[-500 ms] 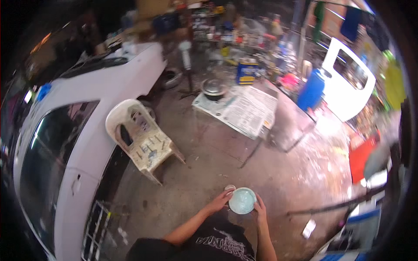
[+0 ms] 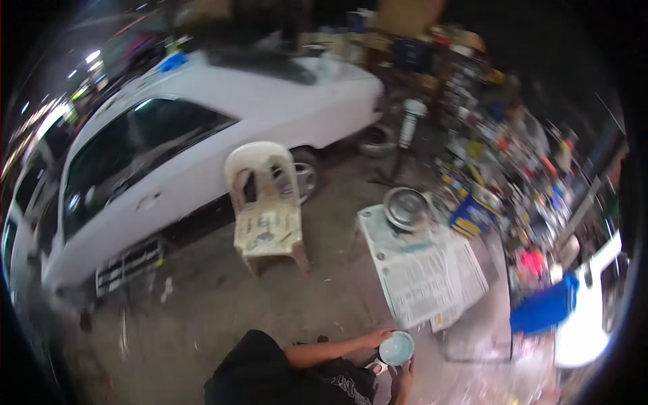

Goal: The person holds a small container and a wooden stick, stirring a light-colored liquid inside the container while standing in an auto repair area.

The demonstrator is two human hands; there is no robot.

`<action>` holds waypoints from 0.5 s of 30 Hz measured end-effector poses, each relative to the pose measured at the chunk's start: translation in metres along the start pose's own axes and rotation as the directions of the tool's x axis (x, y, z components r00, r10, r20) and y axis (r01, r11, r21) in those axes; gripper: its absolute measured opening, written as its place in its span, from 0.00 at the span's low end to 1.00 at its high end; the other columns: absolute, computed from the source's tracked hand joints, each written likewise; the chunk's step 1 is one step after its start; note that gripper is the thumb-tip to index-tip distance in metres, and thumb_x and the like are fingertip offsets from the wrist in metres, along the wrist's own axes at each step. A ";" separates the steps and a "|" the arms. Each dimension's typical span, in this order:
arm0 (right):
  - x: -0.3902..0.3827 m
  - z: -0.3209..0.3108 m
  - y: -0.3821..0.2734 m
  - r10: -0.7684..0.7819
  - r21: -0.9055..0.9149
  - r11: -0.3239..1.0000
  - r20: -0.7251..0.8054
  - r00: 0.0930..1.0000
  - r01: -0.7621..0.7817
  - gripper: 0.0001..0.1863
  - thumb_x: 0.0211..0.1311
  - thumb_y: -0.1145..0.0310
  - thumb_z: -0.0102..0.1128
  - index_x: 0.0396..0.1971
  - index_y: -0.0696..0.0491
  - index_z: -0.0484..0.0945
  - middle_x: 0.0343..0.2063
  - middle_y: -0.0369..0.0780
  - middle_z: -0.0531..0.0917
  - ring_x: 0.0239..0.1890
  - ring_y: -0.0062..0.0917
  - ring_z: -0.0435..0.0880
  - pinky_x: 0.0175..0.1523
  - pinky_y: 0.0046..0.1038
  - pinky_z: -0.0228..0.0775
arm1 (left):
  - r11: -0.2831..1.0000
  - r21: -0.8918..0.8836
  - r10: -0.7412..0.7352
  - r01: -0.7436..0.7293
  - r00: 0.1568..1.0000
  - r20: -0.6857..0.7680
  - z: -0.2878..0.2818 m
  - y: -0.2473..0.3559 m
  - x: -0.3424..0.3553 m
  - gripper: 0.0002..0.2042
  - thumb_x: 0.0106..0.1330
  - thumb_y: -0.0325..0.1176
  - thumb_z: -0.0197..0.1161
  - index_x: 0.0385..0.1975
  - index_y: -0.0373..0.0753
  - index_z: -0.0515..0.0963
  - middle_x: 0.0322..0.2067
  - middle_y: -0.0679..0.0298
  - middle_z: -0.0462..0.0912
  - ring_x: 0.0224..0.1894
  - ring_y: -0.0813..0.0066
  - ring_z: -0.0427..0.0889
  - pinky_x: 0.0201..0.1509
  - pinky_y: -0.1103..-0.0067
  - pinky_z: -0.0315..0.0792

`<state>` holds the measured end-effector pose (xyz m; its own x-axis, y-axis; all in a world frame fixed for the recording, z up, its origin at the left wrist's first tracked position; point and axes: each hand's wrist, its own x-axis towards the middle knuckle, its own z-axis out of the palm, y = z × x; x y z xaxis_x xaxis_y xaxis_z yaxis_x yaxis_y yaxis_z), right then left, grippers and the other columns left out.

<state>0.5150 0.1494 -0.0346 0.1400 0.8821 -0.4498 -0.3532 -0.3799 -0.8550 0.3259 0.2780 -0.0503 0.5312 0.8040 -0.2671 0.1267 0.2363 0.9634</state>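
Both hands hold a pale blue-green bowl (image 2: 396, 348) in front of my body. My left hand (image 2: 381, 336) is closed on its left rim. On the near right side, my right hand (image 2: 406, 370) grips it, its fingers partly hidden. A small pale round thing (image 2: 377, 368) shows just below the bowl, too blurred to name. The nearest surface is a table spread with newspaper (image 2: 425, 283), apart from the bowl. At that table's far end sits a round metal-topped container (image 2: 406, 206).
A dirty white plastic chair (image 2: 268, 226) stands before a pale car (image 2: 270, 98). Beside the newspaper is a blue-and-yellow can (image 2: 474, 216). Cluttered shelves lie beyond, with a blue drum (image 2: 545, 309) and a white door panel (image 2: 586, 331) at right. A metal frame (image 2: 129, 268) rests left.
My view has swung left, so the car, chair and table appear farther right. The bowl stays in both hands and has shifted closer to the newspaper-covered table.
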 end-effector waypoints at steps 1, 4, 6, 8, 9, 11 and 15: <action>0.022 -0.015 -0.005 0.018 0.047 0.999 0.035 0.999 -0.020 0.32 0.76 0.54 0.46 0.75 0.45 0.51 0.70 0.45 0.61 0.67 0.46 0.68 0.60 0.50 0.70 | 0.997 0.028 -0.064 0.065 0.997 -0.041 0.003 -0.004 0.014 0.22 0.78 0.42 0.48 0.65 0.34 0.69 0.55 0.55 0.79 0.58 0.69 0.75 0.64 0.72 0.67; 0.071 -0.032 -0.047 0.126 -0.125 0.986 0.169 0.978 -0.106 0.35 0.75 0.47 0.47 0.75 0.43 0.50 0.71 0.44 0.60 0.68 0.47 0.65 0.63 0.54 0.65 | 0.996 0.084 0.055 -0.029 0.943 -0.327 0.022 -0.062 0.053 0.23 0.76 0.41 0.53 0.64 0.35 0.70 0.54 0.54 0.81 0.55 0.68 0.77 0.62 0.71 0.70; 0.112 -0.053 -0.073 0.176 -0.228 0.967 0.276 0.945 -0.113 0.38 0.72 0.45 0.51 0.75 0.43 0.51 0.70 0.42 0.61 0.68 0.47 0.65 0.63 0.55 0.64 | 1.000 -0.012 0.020 -0.025 0.933 -0.360 0.030 -0.043 0.077 0.24 0.75 0.43 0.55 0.65 0.37 0.70 0.54 0.54 0.81 0.54 0.68 0.78 0.60 0.72 0.71; 0.152 -0.069 -0.095 0.229 -0.275 0.952 0.335 0.914 -0.138 0.38 0.72 0.45 0.52 0.75 0.43 0.52 0.70 0.41 0.61 0.68 0.46 0.65 0.63 0.55 0.63 | 0.995 -0.104 -0.041 -0.001 0.917 -0.397 0.039 -0.035 0.088 0.25 0.74 0.44 0.57 0.66 0.38 0.70 0.53 0.53 0.82 0.53 0.69 0.79 0.58 0.73 0.72; 0.170 -0.074 -0.105 0.262 -0.299 0.942 0.370 0.891 -0.152 0.38 0.71 0.45 0.53 0.75 0.43 0.53 0.70 0.41 0.62 0.68 0.45 0.65 0.64 0.55 0.63 | 0.986 -0.153 -0.118 0.059 0.903 -0.414 0.044 -0.037 0.095 0.27 0.72 0.47 0.58 0.66 0.39 0.70 0.53 0.53 0.83 0.52 0.68 0.80 0.56 0.72 0.74; 0.196 -0.064 -0.132 0.287 -0.374 0.920 0.449 0.846 -0.113 0.36 0.73 0.47 0.51 0.75 0.44 0.53 0.69 0.41 0.62 0.68 0.44 0.65 0.64 0.55 0.63 | 0.974 -0.187 -0.199 0.129 0.881 -0.430 0.046 -0.044 0.108 0.28 0.71 0.49 0.60 0.66 0.41 0.70 0.52 0.52 0.83 0.50 0.67 0.82 0.54 0.71 0.75; 0.235 -0.073 -0.133 0.361 -0.420 0.892 0.440 0.822 -0.166 0.30 0.77 0.55 0.43 0.74 0.45 0.54 0.69 0.42 0.63 0.69 0.43 0.64 0.66 0.53 0.62 | 0.994 0.068 -0.031 0.091 0.791 -0.611 0.058 -0.052 0.127 0.30 0.68 0.52 0.63 0.65 0.42 0.72 0.47 0.54 0.86 0.38 0.68 0.86 0.44 0.72 0.79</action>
<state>0.6624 0.3867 -0.0460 -0.4197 0.7109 -0.5643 0.0504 -0.6025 -0.7965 0.4352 0.3367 -0.1326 -0.0955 0.9622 -0.2552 0.2314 0.2708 0.9344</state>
